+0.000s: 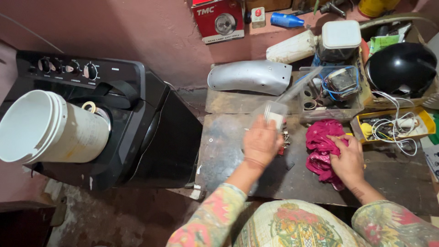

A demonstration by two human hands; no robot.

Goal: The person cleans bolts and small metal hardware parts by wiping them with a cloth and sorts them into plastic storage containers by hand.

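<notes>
My left hand [260, 142] holds a small clear plastic box [270, 112] with a white piece inside it, raised over the dark worn wooden bench [228, 151]. Small metal parts [285, 137] lie just beside that hand. My right hand [348, 158] grips a crumpled magenta cloth [322, 146] that rests on the bench to the right. Both sleeves are floral patterned.
A black washing machine [151, 132] with a white bucket [45, 128] on it stands at the left. Behind the bench lie a silver mudguard [250, 75], a clear tray of wired parts [331, 89], a black helmet [400, 68] and a yellow tray of cables [393, 126].
</notes>
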